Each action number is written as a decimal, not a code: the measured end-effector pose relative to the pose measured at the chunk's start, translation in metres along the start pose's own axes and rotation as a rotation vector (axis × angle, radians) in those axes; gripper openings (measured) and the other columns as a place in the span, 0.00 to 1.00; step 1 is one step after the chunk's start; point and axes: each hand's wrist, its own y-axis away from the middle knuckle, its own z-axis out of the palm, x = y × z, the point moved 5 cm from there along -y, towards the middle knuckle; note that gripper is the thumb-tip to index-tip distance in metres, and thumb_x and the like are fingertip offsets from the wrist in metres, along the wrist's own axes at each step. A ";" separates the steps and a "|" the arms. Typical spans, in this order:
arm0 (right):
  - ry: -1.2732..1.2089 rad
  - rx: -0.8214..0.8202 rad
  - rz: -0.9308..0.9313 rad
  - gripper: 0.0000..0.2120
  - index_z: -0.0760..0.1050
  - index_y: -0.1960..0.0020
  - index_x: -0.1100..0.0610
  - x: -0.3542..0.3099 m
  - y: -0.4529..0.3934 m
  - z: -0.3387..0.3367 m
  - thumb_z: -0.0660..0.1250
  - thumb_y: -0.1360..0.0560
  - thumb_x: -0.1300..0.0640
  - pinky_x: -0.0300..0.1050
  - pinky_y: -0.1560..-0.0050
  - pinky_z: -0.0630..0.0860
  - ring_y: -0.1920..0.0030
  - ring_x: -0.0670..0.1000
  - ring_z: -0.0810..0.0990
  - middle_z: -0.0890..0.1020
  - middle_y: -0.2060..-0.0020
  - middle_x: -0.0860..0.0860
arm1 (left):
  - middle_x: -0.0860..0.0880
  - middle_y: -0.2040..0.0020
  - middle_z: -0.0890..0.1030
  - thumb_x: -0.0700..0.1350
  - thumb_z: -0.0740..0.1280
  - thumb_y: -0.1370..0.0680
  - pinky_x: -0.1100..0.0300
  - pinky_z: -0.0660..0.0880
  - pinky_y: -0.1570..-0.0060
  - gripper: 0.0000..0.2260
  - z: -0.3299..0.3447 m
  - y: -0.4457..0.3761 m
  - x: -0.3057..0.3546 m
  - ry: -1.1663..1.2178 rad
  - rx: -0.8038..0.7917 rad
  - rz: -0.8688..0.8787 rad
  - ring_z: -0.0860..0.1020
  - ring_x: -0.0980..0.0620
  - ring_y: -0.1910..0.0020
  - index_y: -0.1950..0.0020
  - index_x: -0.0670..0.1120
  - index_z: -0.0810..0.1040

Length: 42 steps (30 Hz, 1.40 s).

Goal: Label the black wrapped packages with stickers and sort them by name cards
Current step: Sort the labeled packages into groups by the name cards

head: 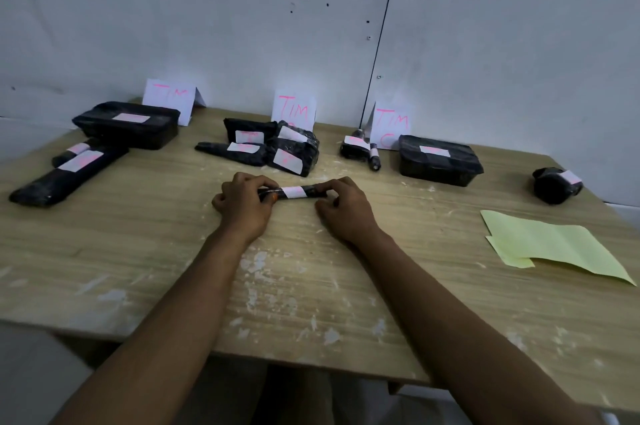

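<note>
Pretty dim room. A pale grey wall point(207, 9) is seen behind, split by a dark vertical seam point(384, 33) and dotted with small holes. The light wood-grain bench point(138, 251) is smeared with white scuffs.

A slim black wrapped cylindrical package point(292, 192) is laid crosswise at the table's centre. A white paper sticker point(294, 191) is wrapped around its middle.

Three name cards point(294, 111) read "TIM" in pink; sticker writing illegible.
</note>
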 end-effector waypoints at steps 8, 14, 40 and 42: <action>-0.015 -0.032 0.016 0.13 0.81 0.44 0.51 -0.016 -0.019 0.020 0.68 0.27 0.59 0.53 0.45 0.75 0.46 0.55 0.78 0.77 0.46 0.51 | 0.47 0.36 0.70 0.43 0.63 0.20 0.49 0.57 0.34 0.11 0.001 -0.013 -0.007 -0.008 0.106 -0.152 0.65 0.43 0.34 0.41 0.53 0.79; -0.019 -0.059 0.023 0.14 0.81 0.41 0.48 -0.026 -0.029 0.034 0.67 0.26 0.55 0.52 0.44 0.74 0.46 0.54 0.78 0.76 0.46 0.51 | 0.45 0.34 0.68 0.45 0.66 0.23 0.45 0.57 0.33 0.10 -0.007 -0.014 -0.017 -0.020 0.242 -0.307 0.63 0.40 0.33 0.42 0.51 0.76; -0.161 0.072 0.120 0.33 0.64 0.26 0.49 -0.001 -0.079 0.033 0.71 0.27 0.43 0.48 0.41 0.72 0.35 0.52 0.73 0.74 0.32 0.50 | 0.52 0.23 0.60 0.55 0.63 0.22 0.44 0.57 0.33 0.24 0.018 -0.014 -0.004 -0.242 -0.025 0.011 0.58 0.46 0.27 0.26 0.55 0.66; -0.125 0.060 0.155 0.30 0.67 0.28 0.47 0.005 -0.086 0.033 0.70 0.27 0.42 0.47 0.44 0.73 0.37 0.53 0.76 0.78 0.35 0.49 | 0.52 0.23 0.60 0.55 0.63 0.23 0.44 0.56 0.33 0.25 0.019 -0.014 -0.002 -0.247 -0.032 0.011 0.58 0.47 0.26 0.26 0.55 0.66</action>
